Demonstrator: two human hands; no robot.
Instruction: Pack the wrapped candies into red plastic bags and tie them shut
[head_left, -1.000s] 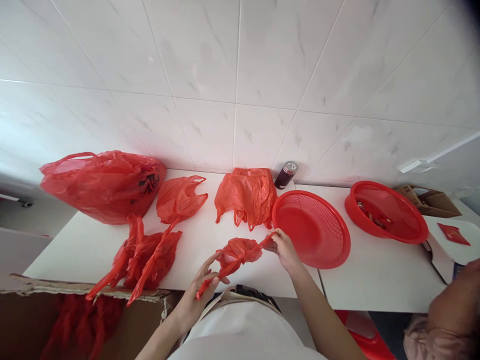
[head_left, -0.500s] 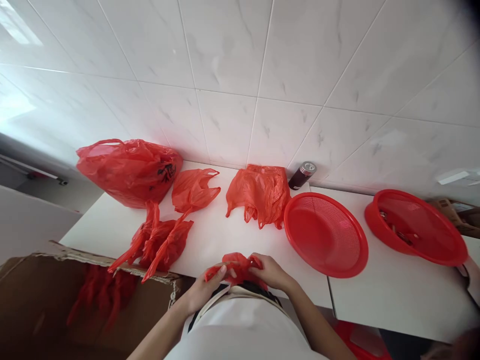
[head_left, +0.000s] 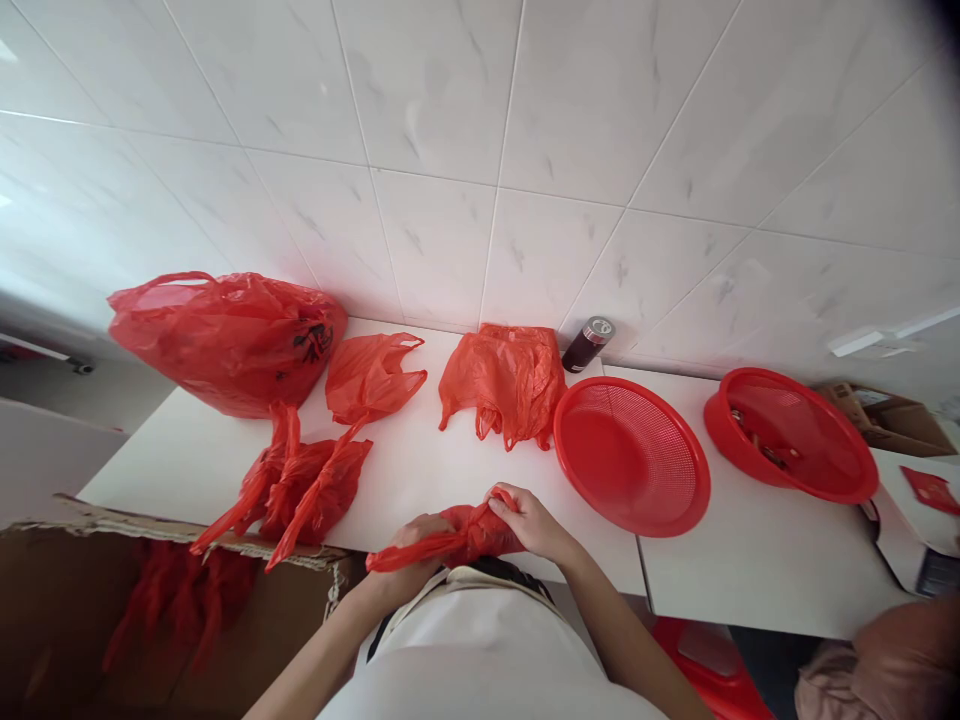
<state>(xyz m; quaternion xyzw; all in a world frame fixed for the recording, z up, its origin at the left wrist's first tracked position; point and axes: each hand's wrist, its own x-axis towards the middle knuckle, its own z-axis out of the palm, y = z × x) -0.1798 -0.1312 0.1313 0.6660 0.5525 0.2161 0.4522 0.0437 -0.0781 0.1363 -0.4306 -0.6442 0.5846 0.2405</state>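
Close to my waist, at the table's front edge, I hold a red plastic bag with both hands. My right hand pinches its twisted upper part between thumb and fingers. My left hand is closed round the other side, its fingers partly hidden by the bag, and one long handle trails leftward over it. Whatever is inside the bag does not show. Left of my hands lie several knotted red bags with their ends over the table edge. Beyond my hands lies a stack of flat red bags.
A large full red bag and a flat red bag are at the back left. An open cardboard box holds more red bags. To the right are a dark flask, a red basket, a second basket and a person's arm.
The bag in my hands now has its top twisted, with a handle stretched out to the left. My right hand has risen slightly along it. The view has shifted a little right.
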